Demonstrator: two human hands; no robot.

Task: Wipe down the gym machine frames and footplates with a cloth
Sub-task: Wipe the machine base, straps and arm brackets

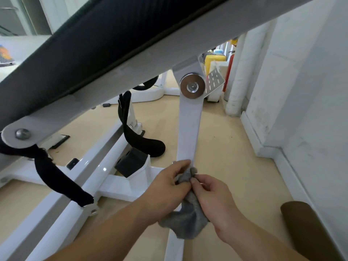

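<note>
Cloth (185, 219) is gripped by both hands against the white strut (189, 132). Left hand (167, 187) and right hand (212, 196) are held together, fingers curled on the fabric.

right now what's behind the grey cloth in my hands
The white frame strut runs behind the grey cloth, reappearing below it. The left hand and right hand both hold the cloth; the covered stretch of strut cannot be seen.

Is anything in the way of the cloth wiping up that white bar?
Nothing visible is. The left hand and right hand hold the cloth right at the lower part of the bar. Above them the bar shows bare all the way up to the round metal disc.
</note>
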